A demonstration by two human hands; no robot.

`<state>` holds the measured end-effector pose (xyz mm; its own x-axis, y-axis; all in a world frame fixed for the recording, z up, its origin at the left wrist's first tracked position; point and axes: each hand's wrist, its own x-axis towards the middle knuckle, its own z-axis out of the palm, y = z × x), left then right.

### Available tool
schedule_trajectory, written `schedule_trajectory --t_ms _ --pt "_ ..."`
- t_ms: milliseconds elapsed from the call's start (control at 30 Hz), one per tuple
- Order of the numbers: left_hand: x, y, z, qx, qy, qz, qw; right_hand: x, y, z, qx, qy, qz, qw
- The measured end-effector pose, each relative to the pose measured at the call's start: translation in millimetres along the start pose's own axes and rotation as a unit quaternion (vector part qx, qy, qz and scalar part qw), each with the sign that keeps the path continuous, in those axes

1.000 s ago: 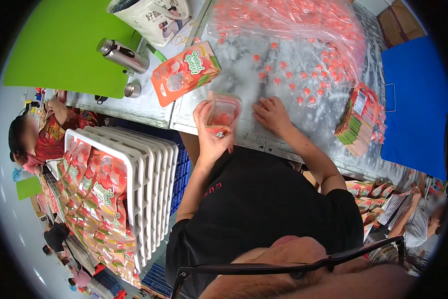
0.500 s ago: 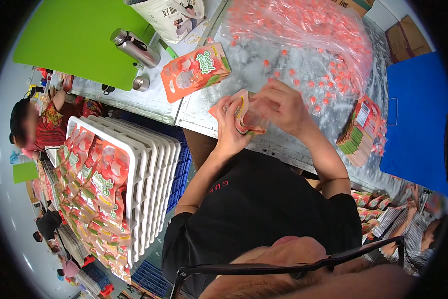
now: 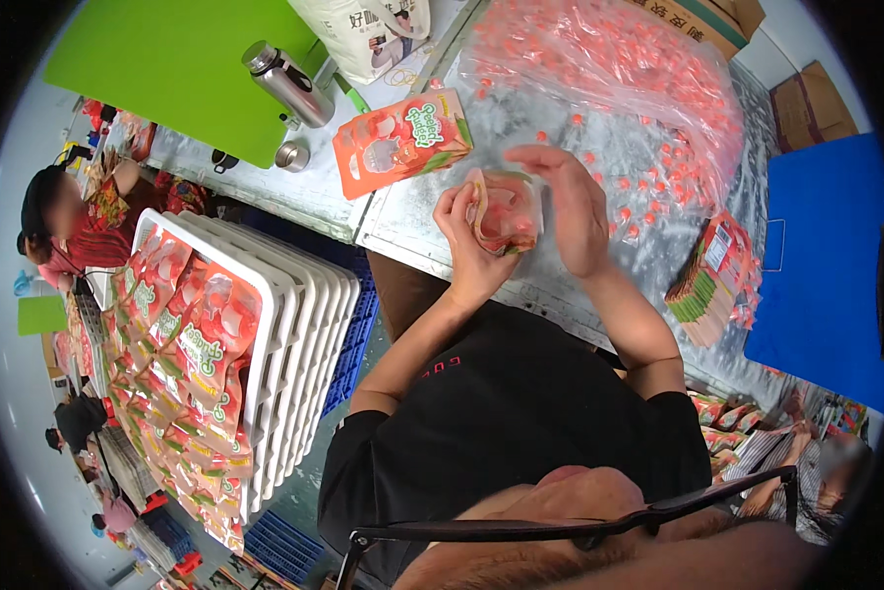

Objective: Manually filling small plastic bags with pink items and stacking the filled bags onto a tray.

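Observation:
My left hand (image 3: 469, 251) grips an opened orange-pink pouch (image 3: 513, 205) near the table's front edge, its mouth spread so the pale inside shows. My right hand (image 3: 578, 218) is just right of the pouch, with fingers stretched out and nothing visible in it. Whether its fingertips touch the pouch I cannot tell. Small wrapped red candies (image 3: 648, 183) lie loose on the table beyond my right hand. Behind them spreads a heap of the same candies in a large clear plastic bag (image 3: 614, 74). A flat printed pouch (image 3: 402, 144) rests to the left of my hands.
Stacked white trays (image 3: 289, 295) with filled pouches stand at my left. A steel flask (image 3: 289, 84), its metal cap (image 3: 291, 155) and a white bag (image 3: 368, 34) are farther back. A bundle of pouches (image 3: 707, 290) lies right, beside a blue panel (image 3: 821, 265). Other people work at both sides.
My right hand has drawn back from the pouch's mouth, its bent fingers straightening. The pouch in my left hand now opens wider. The whole view has shifted slightly.

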<state>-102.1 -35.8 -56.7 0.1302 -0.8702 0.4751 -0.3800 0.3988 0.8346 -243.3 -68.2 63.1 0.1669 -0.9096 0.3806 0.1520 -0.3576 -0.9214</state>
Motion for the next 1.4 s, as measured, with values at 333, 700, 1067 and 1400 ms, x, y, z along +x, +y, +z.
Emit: schedule_trajectory --t_ms 333,700,1067,1400 --pt "-26.7 -30.2 -26.1 -0.001 -0.031 -0.002 1.000 9.1 16.1 21.6 -0.535 -0.488 0.080 0.685" --pt "32.8 -32.1 -79.8 -0.257 -0.329 -0.153 0.895 -0.2 10.1 29.3 -0.503 -0.465 -0.130 0.717" --pt "15.6 -24.5 -74.6 -0.175 -0.290 -0.138 0.931 -4.6 10.4 10.3 -0.404 -0.472 -0.140 0.771" --pt "1.1 -27.6 -75.6 -0.308 -0.172 -0.189 0.916 -18.3 49.5 -23.2 -0.193 -0.156 0.120 0.961"
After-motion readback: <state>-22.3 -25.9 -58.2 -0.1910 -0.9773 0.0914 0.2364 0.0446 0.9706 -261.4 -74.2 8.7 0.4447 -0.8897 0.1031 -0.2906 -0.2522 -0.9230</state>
